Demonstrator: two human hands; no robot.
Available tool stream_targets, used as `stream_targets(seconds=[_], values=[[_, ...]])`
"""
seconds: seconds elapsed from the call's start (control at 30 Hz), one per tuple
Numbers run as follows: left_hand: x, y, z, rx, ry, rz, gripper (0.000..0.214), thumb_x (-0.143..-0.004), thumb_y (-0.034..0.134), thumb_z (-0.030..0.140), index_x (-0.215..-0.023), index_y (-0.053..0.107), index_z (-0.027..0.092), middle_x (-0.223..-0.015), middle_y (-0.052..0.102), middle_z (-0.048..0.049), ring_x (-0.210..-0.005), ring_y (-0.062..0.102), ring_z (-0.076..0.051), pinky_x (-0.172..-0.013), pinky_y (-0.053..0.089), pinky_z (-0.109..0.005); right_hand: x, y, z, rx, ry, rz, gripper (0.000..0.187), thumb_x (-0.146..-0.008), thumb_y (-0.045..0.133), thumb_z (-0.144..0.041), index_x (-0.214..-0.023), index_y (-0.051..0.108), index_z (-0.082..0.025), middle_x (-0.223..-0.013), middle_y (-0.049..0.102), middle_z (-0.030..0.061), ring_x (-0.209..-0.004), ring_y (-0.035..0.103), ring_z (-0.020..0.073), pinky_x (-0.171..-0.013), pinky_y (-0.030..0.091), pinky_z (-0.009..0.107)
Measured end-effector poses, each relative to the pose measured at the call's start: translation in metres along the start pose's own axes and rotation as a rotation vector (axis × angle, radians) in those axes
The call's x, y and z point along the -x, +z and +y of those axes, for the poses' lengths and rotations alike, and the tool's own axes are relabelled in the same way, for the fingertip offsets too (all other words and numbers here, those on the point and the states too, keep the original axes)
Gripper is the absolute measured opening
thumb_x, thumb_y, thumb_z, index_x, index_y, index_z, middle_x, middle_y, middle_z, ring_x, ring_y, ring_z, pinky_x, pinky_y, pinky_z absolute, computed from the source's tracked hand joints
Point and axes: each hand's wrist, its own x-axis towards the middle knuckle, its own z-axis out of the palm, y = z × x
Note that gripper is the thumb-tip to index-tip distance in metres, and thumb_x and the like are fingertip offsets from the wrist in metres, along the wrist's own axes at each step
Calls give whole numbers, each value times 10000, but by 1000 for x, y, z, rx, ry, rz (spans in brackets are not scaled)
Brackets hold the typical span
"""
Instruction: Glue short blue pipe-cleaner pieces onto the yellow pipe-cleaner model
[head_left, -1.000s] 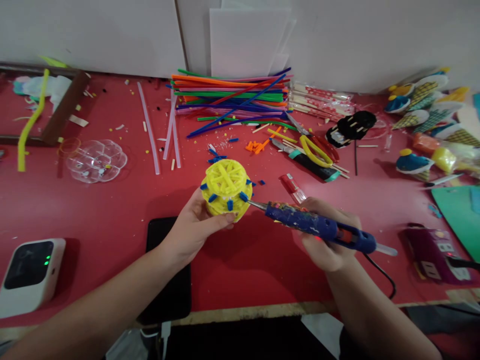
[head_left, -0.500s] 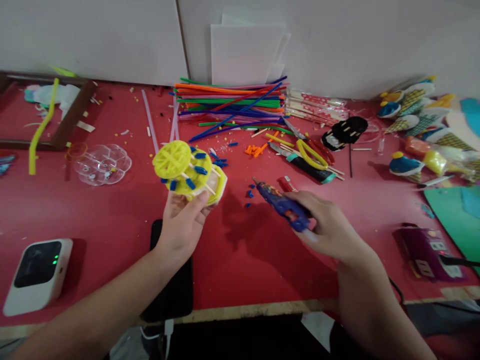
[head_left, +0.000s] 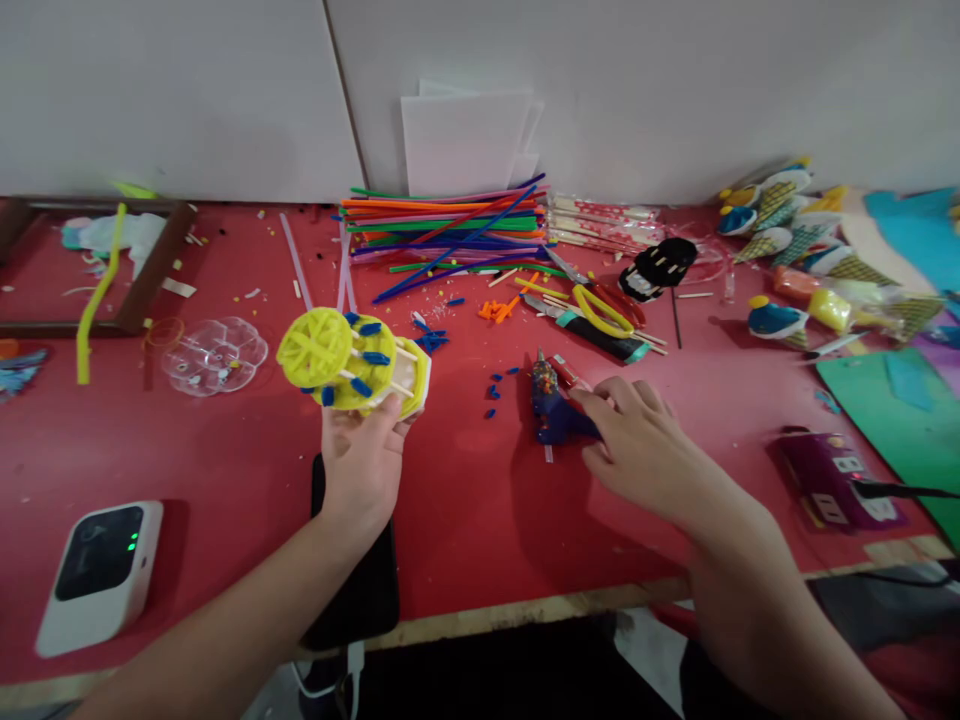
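Note:
My left hand (head_left: pixel 364 455) is closed around the base of a small tiered model (head_left: pixel 375 365), tilted above the table. Yellow discs, pale sticks and short blue pieces make up the model, with a yellow-edged white base. On the right, the fingers of my right hand (head_left: pixel 645 450) are around the handle end of a blue hot glue gun (head_left: pixel 551 405). Its nozzle points away from me, and a clear glue stick pokes out at the back. Small blue pipe cleaner bits (head_left: pixel 493 392) lie left of the gun, and a red object (head_left: pixel 566 370) lies just behind it.
Colourful pipe cleaners (head_left: pixel 450 230) are piled by the wall. Pliers with yellow handles (head_left: pixel 604 312), a cutter (head_left: pixel 607 340) and a black model (head_left: pixel 658 268) lie right of them. A phone (head_left: pixel 360 590), white device (head_left: pixel 101 575), clear tray (head_left: pixel 217 355) and purple power strip (head_left: pixel 836 480) are around.
My right hand has lowered the glue gun towards the table and turned its nozzle away from me. The left hand still holds the tiered model. The camera view has shifted slightly.

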Motion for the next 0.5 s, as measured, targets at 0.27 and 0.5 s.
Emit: stream_targets(seconds=[0.27,0.5], values=[[0,-7,-2,-2,-3,15,299,-693,867,180,-882,679,318,-1064,751,59,-952,701,-146,-765,576,-270,-100,-48,-23,-183,-295,171,252,-958,508,-221,-1010,748,-165,-899,725,100,-902,657,262,-848,471,385],[-5,-9,-4,-26,-6,-7,350,-737,841,187,-993,658,341,-1150,747,58,-1026,707,-152,-798,580,-264,-193,-7,-56,-114,-453,-104,200,-889,608,-128,-949,792,-177,-963,788,96,-924,681,235,-842,456,347]])
